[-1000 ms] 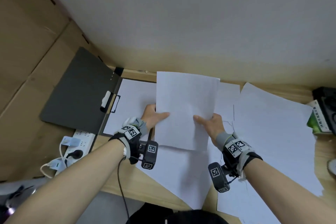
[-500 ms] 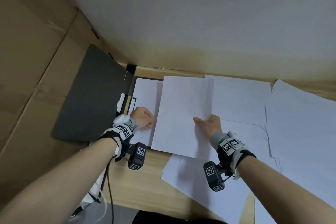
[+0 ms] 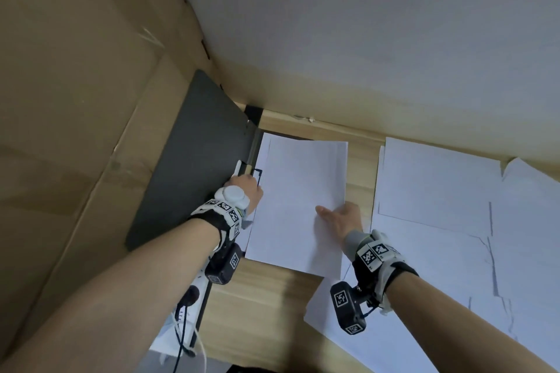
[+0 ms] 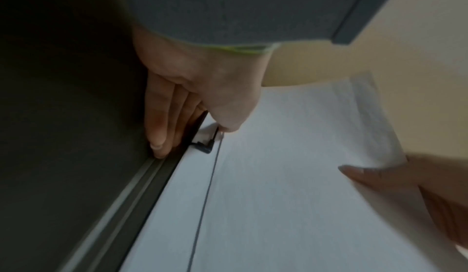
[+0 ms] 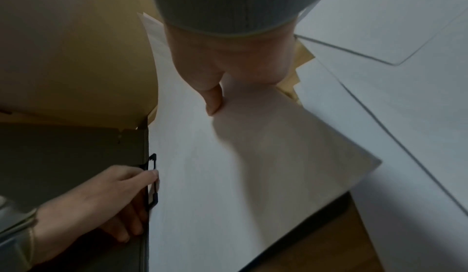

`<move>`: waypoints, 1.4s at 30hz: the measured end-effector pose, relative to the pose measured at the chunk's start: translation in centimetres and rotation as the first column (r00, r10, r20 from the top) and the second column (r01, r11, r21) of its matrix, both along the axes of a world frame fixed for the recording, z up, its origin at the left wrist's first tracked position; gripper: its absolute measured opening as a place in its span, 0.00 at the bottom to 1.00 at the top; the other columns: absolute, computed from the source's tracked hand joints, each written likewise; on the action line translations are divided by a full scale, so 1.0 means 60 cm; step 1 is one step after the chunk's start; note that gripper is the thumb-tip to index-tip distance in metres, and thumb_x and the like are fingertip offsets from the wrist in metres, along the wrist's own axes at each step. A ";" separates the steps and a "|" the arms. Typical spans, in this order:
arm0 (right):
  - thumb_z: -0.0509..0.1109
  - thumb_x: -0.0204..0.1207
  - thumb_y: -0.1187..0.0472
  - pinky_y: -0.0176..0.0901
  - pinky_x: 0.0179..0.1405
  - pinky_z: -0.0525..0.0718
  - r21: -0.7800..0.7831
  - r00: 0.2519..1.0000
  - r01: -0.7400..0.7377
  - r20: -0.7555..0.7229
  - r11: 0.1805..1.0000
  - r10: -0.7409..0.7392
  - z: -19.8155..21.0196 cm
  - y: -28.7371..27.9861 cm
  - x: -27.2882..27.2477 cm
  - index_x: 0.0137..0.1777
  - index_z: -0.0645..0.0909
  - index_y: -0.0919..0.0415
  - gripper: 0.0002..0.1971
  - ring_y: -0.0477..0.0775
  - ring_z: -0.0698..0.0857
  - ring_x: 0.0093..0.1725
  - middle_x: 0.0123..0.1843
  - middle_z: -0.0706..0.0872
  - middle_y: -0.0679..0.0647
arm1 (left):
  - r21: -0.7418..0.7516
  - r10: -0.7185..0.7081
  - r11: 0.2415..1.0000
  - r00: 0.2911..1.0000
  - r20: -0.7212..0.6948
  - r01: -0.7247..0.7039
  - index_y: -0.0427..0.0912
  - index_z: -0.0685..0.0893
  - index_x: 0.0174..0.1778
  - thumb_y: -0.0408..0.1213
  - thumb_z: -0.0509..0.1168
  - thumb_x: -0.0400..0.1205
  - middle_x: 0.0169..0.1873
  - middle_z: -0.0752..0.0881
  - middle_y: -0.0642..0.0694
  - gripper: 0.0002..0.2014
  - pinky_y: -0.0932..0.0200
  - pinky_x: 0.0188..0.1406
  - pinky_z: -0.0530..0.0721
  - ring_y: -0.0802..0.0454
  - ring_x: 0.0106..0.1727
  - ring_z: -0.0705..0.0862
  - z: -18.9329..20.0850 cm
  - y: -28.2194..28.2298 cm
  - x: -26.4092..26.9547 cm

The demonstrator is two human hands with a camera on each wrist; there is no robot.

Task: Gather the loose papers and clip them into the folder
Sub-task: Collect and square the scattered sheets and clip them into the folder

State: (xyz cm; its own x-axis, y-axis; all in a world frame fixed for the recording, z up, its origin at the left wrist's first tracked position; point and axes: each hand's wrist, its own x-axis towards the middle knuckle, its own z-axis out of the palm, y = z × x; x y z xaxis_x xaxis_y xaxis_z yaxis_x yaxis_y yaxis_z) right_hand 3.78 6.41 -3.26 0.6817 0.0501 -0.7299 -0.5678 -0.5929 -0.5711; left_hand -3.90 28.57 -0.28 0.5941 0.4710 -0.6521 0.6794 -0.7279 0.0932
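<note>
A dark grey folder (image 3: 197,160) lies open at the table's left end, its cover leaning on cardboard. My left hand (image 3: 245,188) is at the spine and pinches the black clip (image 5: 152,176) with thumb and fingertips; its other fingers (image 4: 159,132) rest along the spine. My right hand (image 3: 339,218) pinches a white sheet (image 3: 303,197) near its lower right edge, thumb (image 5: 215,100) on top. The sheet lies over another sheet on the folder's right half, its left edge (image 4: 210,186) just short of the clip (image 4: 205,146).
Several loose white papers (image 3: 439,185) overlap on the wooden table (image 3: 266,297) to the right, one (image 3: 378,336) by my right wrist. A white power strip (image 3: 194,291) with cables hangs off the left edge. A cardboard wall (image 3: 75,130) stands on the left.
The sheet moved left, over the folder's right half. My left hand let go of it and went to the clip at the spine. The right hand kept its pinch.
</note>
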 end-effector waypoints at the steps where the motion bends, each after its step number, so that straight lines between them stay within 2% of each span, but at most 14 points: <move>1: 0.82 0.69 0.56 0.61 0.52 0.89 -0.002 1.000 0.001 0.002 1.000 -0.001 -0.003 0.005 -0.001 0.52 0.82 0.73 0.21 0.66 0.89 0.48 0.49 0.89 0.67 | -0.024 -0.006 1.000 1.000 -0.014 0.005 0.35 0.85 0.56 0.40 0.56 0.86 0.54 0.87 0.38 0.16 0.51 0.51 0.82 0.39 0.56 0.86 -0.003 0.003 -0.001; 4: 0.81 0.69 0.55 0.62 0.52 0.89 0.001 1.000 0.009 0.017 1.000 -0.009 -0.007 0.015 -0.005 0.49 0.81 0.69 0.19 0.67 0.89 0.48 0.48 0.89 0.66 | -0.094 -0.046 0.995 0.996 -0.081 0.039 0.34 0.88 0.51 0.24 0.60 0.78 0.47 0.84 0.41 0.12 0.57 0.43 0.83 0.41 0.50 0.87 -0.008 0.011 -0.002; 7: 0.81 0.70 0.55 0.61 0.54 0.88 0.008 0.999 -0.026 0.041 1.000 0.026 -0.009 0.035 -0.010 0.46 0.81 0.64 0.15 0.66 0.88 0.48 0.45 0.89 0.62 | -0.070 -0.041 0.997 0.996 -0.078 0.036 0.35 0.86 0.56 0.35 0.56 0.86 0.30 0.72 0.48 0.14 0.57 0.43 0.73 0.40 0.53 0.85 -0.012 0.018 0.003; 9: 0.80 0.71 0.56 0.61 0.54 0.89 0.018 0.996 -0.053 0.068 0.998 0.052 -0.012 0.047 -0.013 0.45 0.81 0.59 0.11 0.65 0.89 0.48 0.44 0.89 0.58 | -0.028 -0.082 0.996 0.994 -0.065 0.080 0.36 0.85 0.55 0.41 0.55 0.87 0.28 0.66 0.49 0.16 0.57 0.45 0.71 0.39 0.58 0.84 -0.009 0.016 0.006; 13: 0.78 0.72 0.56 0.61 0.55 0.88 0.009 0.994 -0.100 0.049 0.995 0.100 -0.019 0.048 -0.013 0.51 0.82 0.58 0.11 0.64 0.89 0.49 0.48 0.89 0.59 | -0.059 -0.057 0.997 0.996 -0.071 0.052 0.35 0.75 0.31 0.31 0.54 0.85 0.29 0.71 0.46 0.16 0.61 0.36 0.73 0.48 0.33 0.80 -0.010 0.009 0.006; 15: 0.77 0.72 0.59 0.59 0.55 0.89 0.034 0.995 -0.095 0.024 0.995 0.094 -0.015 0.038 -0.008 0.53 0.83 0.61 0.12 0.63 0.89 0.49 0.48 0.89 0.58 | -0.018 -0.027 0.999 0.999 -0.037 0.027 0.35 0.83 0.42 0.36 0.54 0.87 0.38 0.80 0.43 0.15 0.60 0.37 0.76 0.45 0.42 0.86 -0.016 0.009 0.008; 17: 0.76 0.73 0.62 0.56 0.52 0.90 0.054 0.994 -0.101 0.043 0.993 0.098 -0.004 0.018 0.002 0.49 0.83 0.60 0.07 0.60 0.89 0.45 0.44 0.89 0.55 | 0.010 -0.047 0.999 0.998 -0.044 0.048 0.35 0.83 0.53 0.42 0.54 0.88 0.51 0.86 0.39 0.16 0.55 0.47 0.79 0.41 0.56 0.87 -0.004 0.003 0.016; 20: 0.72 0.75 0.69 0.51 0.41 0.90 0.109 0.998 -0.025 0.058 0.994 0.018 0.016 -0.037 0.027 0.47 0.85 0.63 0.03 0.56 0.87 0.36 0.42 0.90 0.59 | 0.087 0.059 0.995 0.998 -0.029 -0.056 0.32 0.76 0.65 0.45 0.59 0.86 0.61 0.84 0.37 0.20 0.53 0.56 0.80 0.39 0.62 0.85 0.013 -0.010 0.027; 23: 0.68 0.77 0.75 0.39 0.26 0.83 0.139 0.995 0.056 0.073 0.989 -0.067 0.040 -0.103 0.058 0.48 0.87 0.69 0.07 0.52 0.85 0.29 0.40 0.90 0.61 | 0.105 0.116 0.986 0.988 0.104 -0.127 0.32 0.68 0.73 0.36 0.64 0.81 0.67 0.77 0.33 0.25 0.46 0.63 0.77 0.35 0.67 0.79 0.012 -0.022 0.037; 28: 0.66 0.78 0.74 0.42 0.31 0.82 0.092 0.963 0.241 0.105 0.966 -0.250 0.052 -0.272 0.108 0.49 0.84 0.67 0.07 0.57 0.85 0.30 0.40 0.89 0.63 | 0.140 -0.260 0.962 0.947 0.189 0.236 0.36 0.72 0.63 0.35 0.62 0.80 0.61 0.77 0.38 0.16 0.51 0.44 0.76 0.39 0.58 0.81 0.034 -0.126 0.130; 33: 0.72 0.77 0.67 0.46 0.36 0.86 0.023 0.920 0.366 0.143 0.930 -0.365 0.032 -0.388 0.111 0.45 0.86 0.61 0.02 0.56 0.86 0.31 0.41 0.92 0.62 | -0.033 -0.503 0.836 0.791 0.348 0.547 0.42 0.71 0.69 0.35 0.63 0.80 0.68 0.73 0.44 0.21 0.53 0.54 0.79 0.46 0.65 0.76 0.008 -0.269 0.207; 37: 0.73 0.74 0.63 0.51 0.52 0.88 -0.105 0.909 0.377 0.235 0.920 -0.346 0.011 -0.484 0.108 0.51 0.86 0.57 0.07 0.57 0.89 0.42 0.46 0.92 0.54 | -0.135 -0.601 0.732 0.726 0.335 0.668 0.44 0.56 0.84 0.44 0.64 0.80 0.85 0.51 0.46 0.38 0.50 0.81 0.60 0.47 0.86 0.52 -0.028 -0.402 0.242; 40: 0.76 0.69 0.60 0.54 0.53 0.85 -0.236 0.945 0.248 0.274 0.940 -0.181 0.006 -0.515 0.113 0.58 0.83 0.65 0.19 0.64 0.85 0.45 0.50 0.81 0.51 | 0.018 -0.720 0.679 0.662 0.207 0.734 0.46 0.51 0.85 0.41 0.66 0.77 0.86 0.47 0.43 0.42 0.45 0.81 0.61 0.42 0.86 0.50 -0.041 -0.451 0.261; 42: 0.78 0.67 0.52 0.51 0.55 0.84 -0.274 0.966 0.135 0.251 0.952 -0.065 0.000 -0.515 0.114 0.63 0.80 0.59 0.24 0.60 0.84 0.51 0.59 0.75 0.51 | 0.081 -0.755 0.653 0.641 0.135 0.753 0.44 0.53 0.84 0.34 0.68 0.73 0.83 0.53 0.39 0.44 0.43 0.76 0.69 0.39 0.82 0.57 -0.036 -0.465 0.274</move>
